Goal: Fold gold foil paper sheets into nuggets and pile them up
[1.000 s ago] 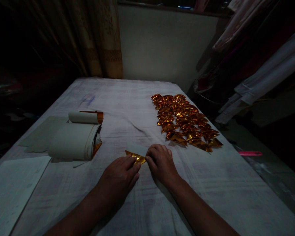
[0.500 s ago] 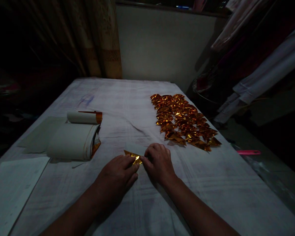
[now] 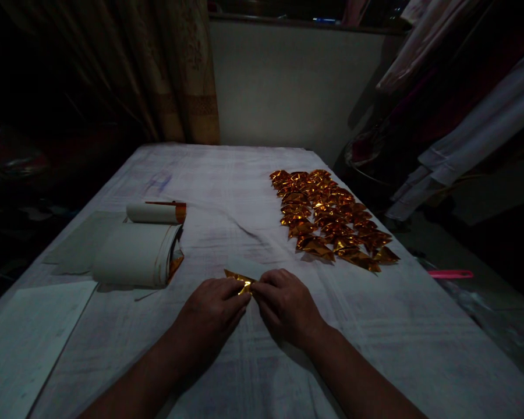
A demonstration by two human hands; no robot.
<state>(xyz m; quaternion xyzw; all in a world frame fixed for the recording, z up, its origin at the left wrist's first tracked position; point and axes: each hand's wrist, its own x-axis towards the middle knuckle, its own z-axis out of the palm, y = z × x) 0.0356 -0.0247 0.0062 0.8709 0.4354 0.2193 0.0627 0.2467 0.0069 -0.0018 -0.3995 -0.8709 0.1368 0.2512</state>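
A small sheet of gold foil paper lies on the table in front of me, partly folded, with a pale strip showing behind its upper edge. The fingers of my left hand are closed on its left part. On its right part, my right hand pinches with thumb and fingers, hiding that end. Further right, several folded gold foil pieces stand in overlapping rows. A curled stack of pale-backed foil sheets rests to the left, with a rolled sheet behind it.
A plaid cloth covers the table. A white sheet lies at the near left corner. Past the right edge are a pink-handled object and hanging clothes. A curtain and wall stand at the back.
My right hand has shifted, its fingers now lower and drawn closer together over the right end of the foil paper. My left hand stays on the left part. The whole view has tilted slightly.
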